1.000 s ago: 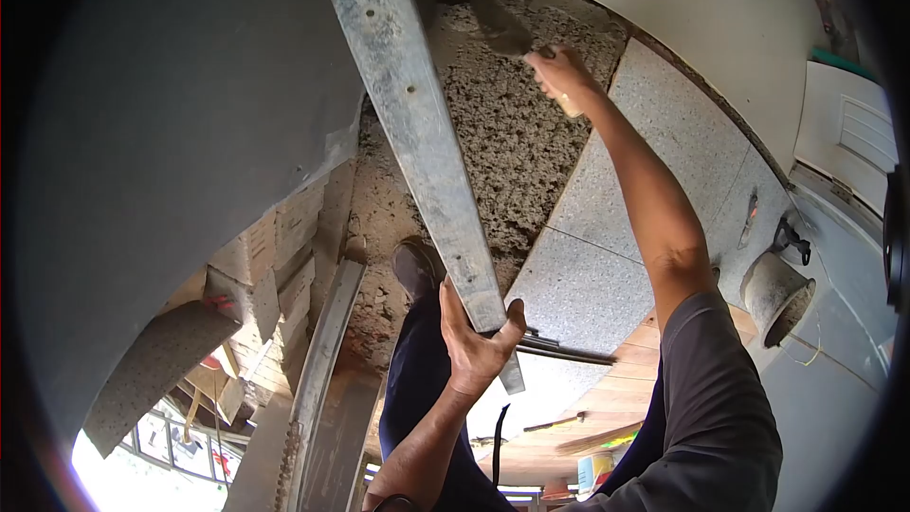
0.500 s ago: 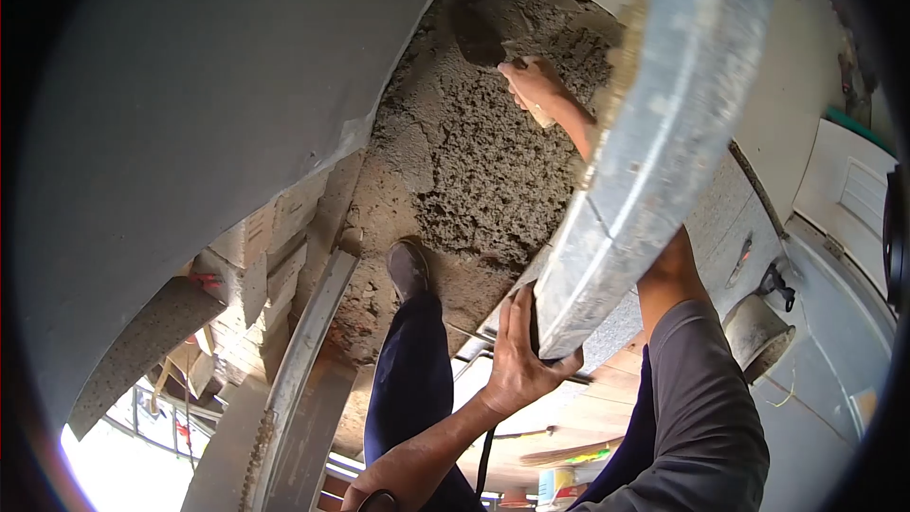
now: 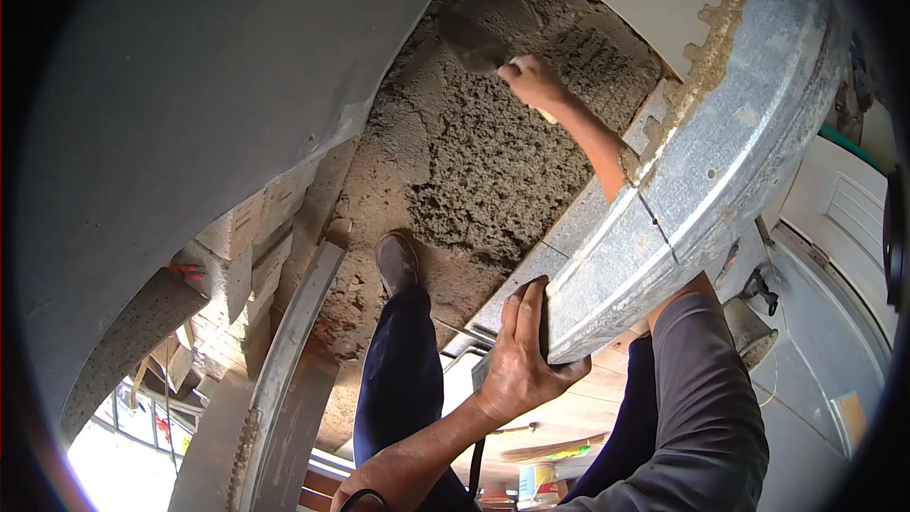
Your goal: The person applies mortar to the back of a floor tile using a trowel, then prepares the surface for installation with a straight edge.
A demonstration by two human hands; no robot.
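My right hand [image 3: 536, 83] is closed around the handle of a trowel [image 3: 471, 44], whose blade lies on the wet, rough mortar bed [image 3: 502, 156]. My right forearm passes behind a long grey metal bar [image 3: 664, 242] close to the camera. The bar has a crusted, jagged edge on its upper side and a dark seam across it. At its lower end, my left hand [image 3: 521, 360] grips the bar, fingers along the dark end and thumb beneath. The bar hides part of the right arm.
A grey panel [image 3: 218, 85] fills the left side. Stacked pale blocks [image 3: 251, 256] and another long metal strip [image 3: 284, 370] stand at lower left. My shoe [image 3: 397, 264] rests beside the mortar. A bucket [image 3: 749, 330] is at right; a broom [image 3: 559, 450] lies below.
The metal bar has swung rightward in view, uncovering more of my right forearm and the mortar's right edge. The trowel blade has shifted slightly left, still on the mortar.
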